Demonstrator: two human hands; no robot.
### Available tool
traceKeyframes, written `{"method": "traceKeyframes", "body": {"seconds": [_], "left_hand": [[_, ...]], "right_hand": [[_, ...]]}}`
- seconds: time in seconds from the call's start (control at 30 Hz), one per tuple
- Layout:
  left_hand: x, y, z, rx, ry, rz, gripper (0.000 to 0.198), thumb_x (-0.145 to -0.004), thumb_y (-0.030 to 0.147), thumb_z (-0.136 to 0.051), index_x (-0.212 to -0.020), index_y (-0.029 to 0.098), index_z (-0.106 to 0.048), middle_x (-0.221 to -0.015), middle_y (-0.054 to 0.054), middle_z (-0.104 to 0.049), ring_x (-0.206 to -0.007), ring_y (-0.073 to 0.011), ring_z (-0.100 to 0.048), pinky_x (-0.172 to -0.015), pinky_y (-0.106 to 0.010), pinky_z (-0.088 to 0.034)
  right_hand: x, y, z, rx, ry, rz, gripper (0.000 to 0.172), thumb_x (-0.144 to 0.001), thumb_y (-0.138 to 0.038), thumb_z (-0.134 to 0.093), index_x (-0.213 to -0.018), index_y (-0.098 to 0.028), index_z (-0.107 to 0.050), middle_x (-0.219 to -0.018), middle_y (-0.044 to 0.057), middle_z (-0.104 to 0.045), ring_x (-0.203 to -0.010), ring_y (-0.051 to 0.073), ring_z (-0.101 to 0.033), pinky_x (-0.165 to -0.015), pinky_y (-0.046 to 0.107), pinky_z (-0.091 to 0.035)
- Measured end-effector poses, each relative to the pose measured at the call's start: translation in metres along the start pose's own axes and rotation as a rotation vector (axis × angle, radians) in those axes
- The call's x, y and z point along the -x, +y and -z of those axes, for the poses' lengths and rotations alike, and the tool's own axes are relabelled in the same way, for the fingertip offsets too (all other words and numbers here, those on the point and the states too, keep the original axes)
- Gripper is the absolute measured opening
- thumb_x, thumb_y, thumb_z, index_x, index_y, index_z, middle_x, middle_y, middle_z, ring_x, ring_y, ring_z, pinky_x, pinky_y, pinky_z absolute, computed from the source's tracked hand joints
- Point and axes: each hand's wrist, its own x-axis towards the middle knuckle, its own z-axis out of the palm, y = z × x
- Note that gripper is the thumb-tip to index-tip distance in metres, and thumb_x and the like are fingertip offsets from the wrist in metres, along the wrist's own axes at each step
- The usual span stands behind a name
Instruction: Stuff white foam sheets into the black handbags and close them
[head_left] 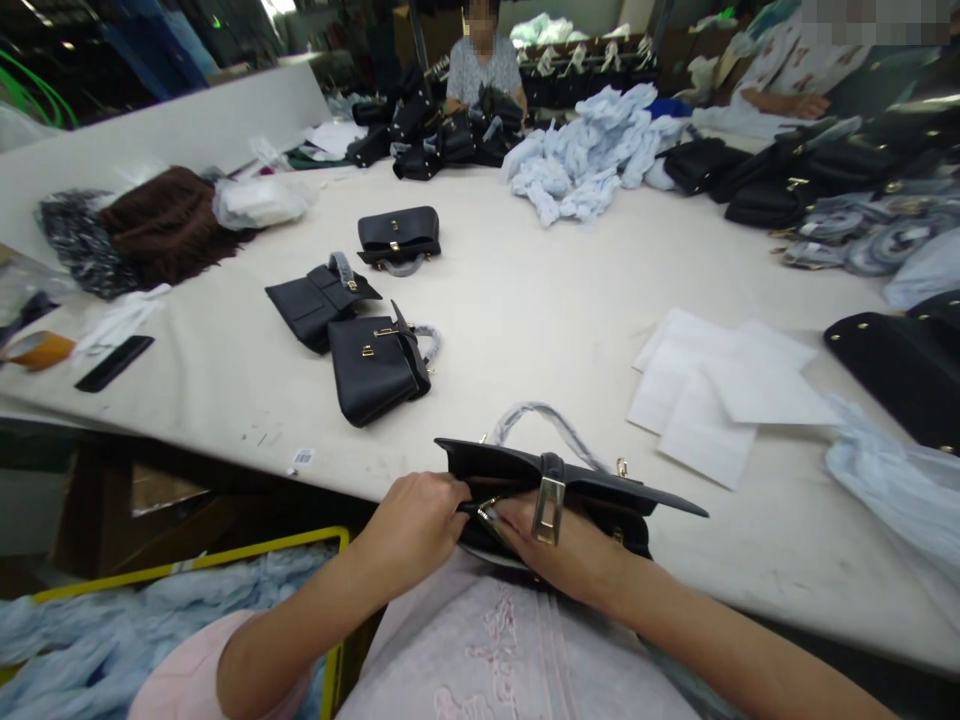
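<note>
Black leather fills your grip: your left hand is curled tight on the end of the handbag, fingers closed over the lip of its mouth, while your right hand lies flat along the front under the lifted flap, fingertips reaching toward the left. Its thumb is hidden, so you cannot tell whether it pinches the rim or only presses against it. The gold clasp hangs on its strap over the back of your right hand, which seems to keep the flap propped off the opening. You have the handbag at the near edge of the table, half over it and against your lap, probably so your body braces it while both hands work at the mouth. Its handle, wrapped in pale padding, arches up on the far side, clear of your fingers. Just beyond, toward the left, three more black bags lie apart from one another, and white paper sheets are fanned out to the right, near your right arm. Below the near left edge sits a yellow-rimmed bin of pale blue stuffing, close by your left elbow. At the far edge another person sits behind a heap of black bags, beside a pile of blue tissue.
</note>
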Motion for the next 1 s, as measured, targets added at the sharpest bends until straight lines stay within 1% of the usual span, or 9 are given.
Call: {"method": "traceKeyframes", "body": {"seconds": [0.13,0.23,0.3,0.4,0.57,0.63,0.77,0.9,1.0], "left_hand": [[0.007,0.006,0.014,-0.084,-0.089,0.054,0.016,-0.086,0.023,-0.054,-0.095,0.021,-0.068,-0.083,-0.009,-0.072,-0.08,-0.032,-0.069,-0.07,-0.044,-0.052],[0.012,0.012,0.022,-0.008,-0.059,0.042,0.019,-0.088,0.025,-0.056,-0.105,0.024,-0.066,-0.087,-0.007,-0.072,-0.081,-0.029,-0.069,-0.073,-0.043,-0.053],[0.01,0.018,0.023,0.111,0.018,-0.043,0.019,-0.088,0.021,-0.058,-0.106,0.025,-0.065,-0.092,-0.004,-0.07,-0.085,-0.0239,-0.067,-0.078,-0.039,-0.052],[-0.007,0.034,0.013,0.289,0.11,-0.282,0.018,-0.088,0.014,-0.058,-0.102,0.023,-0.064,-0.1,-0.003,-0.064,-0.095,-0.0186,-0.06,-0.085,-0.034,-0.049],[-0.048,0.072,-0.014,0.376,0.126,-0.521,0.022,-0.094,0.014,-0.046,-0.111,0.02,-0.06,-0.104,-0.005,-0.062,-0.099,-0.0184,-0.055,-0.089,-0.034,-0.046],[-0.064,0.085,-0.019,0.306,0.12,-0.503,0.022,-0.096,0.02,-0.044,-0.112,0.019,-0.059,-0.1,-0.006,-0.061,-0.096,-0.0199,-0.055,-0.086,-0.036,-0.046],[-0.088,0.103,-0.019,0.184,0.043,-0.432,0.024,-0.089,0.039,-0.059,-0.104,0.021,-0.064,-0.09,-0.004,-0.06,-0.086,-0.0204,-0.058,-0.073,-0.032,-0.045],[-0.095,0.112,-0.022,0.128,-0.002,-0.421,0.012,-0.087,0.031,-0.062,-0.087,0.019,-0.064,-0.081,-0.001,-0.058,-0.075,-0.0173,-0.058,-0.066,-0.029,-0.042],[-0.089,0.114,-0.023,0.08,0.004,-0.414,0.012,-0.088,0.03,-0.059,-0.086,0.019,-0.059,-0.084,-0.002,-0.057,-0.077,-0.0176,-0.057,-0.066,-0.029,-0.043]], "right_hand": [[0.019,-0.01,0.006,-0.012,0.021,-0.003,0.021,-0.087,-0.008,-0.05,-0.095,-0.019,-0.066,-0.079,0.003,-0.07,-0.067,0.017,-0.064,-0.061,0.025,-0.048],[0.039,-0.008,0.017,-0.135,0.171,0.107,0.034,-0.091,-0.008,-0.046,-0.117,-0.022,-0.063,-0.106,0.004,-0.071,-0.094,0.017,-0.066,-0.083,0.026,-0.053],[0.054,0.005,0.025,-0.13,0.342,0.096,0.032,-0.094,-0.013,-0.047,-0.119,-0.022,-0.064,-0.116,0.005,-0.069,-0.103,0.017,-0.065,-0.093,0.028,-0.051],[0.077,0.033,0.036,0.001,0.525,-0.108,0.026,-0.09,-0.023,-0.06,-0.115,-0.021,-0.066,-0.109,0.006,-0.07,-0.1,0.02,-0.065,-0.092,0.034,-0.053],[0.113,0.062,0.039,-0.011,0.539,-0.328,0.042,-0.075,-0.038,-0.077,-0.112,-0.023,-0.065,-0.121,0.008,-0.06,-0.114,0.025,-0.055,-0.097,0.041,-0.05],[0.122,0.063,0.037,-0.076,0.531,-0.36,0.046,-0.073,-0.036,-0.078,-0.114,-0.025,-0.062,-0.125,0.007,-0.056,-0.118,0.024,-0.053,-0.102,0.041,-0.047],[0.125,0.058,0.034,-0.195,0.476,-0.376,0.048,-0.076,-0.028,-0.076,-0.121,-0.027,-0.056,-0.123,0.005,-0.056,-0.117,0.02,-0.053,-0.104,0.038,-0.044],[0.117,0.053,0.038,-0.201,0.422,-0.413,0.047,-0.076,-0.024,-0.075,-0.12,-0.028,-0.058,-0.116,0.004,-0.058,-0.105,0.019,-0.058,-0.095,0.035,-0.049],[0.111,0.05,0.041,-0.184,0.376,-0.439,0.039,-0.074,-0.023,-0.077,-0.11,-0.026,-0.063,-0.108,0.003,-0.059,-0.097,0.018,-0.06,-0.089,0.032,-0.051]]}}
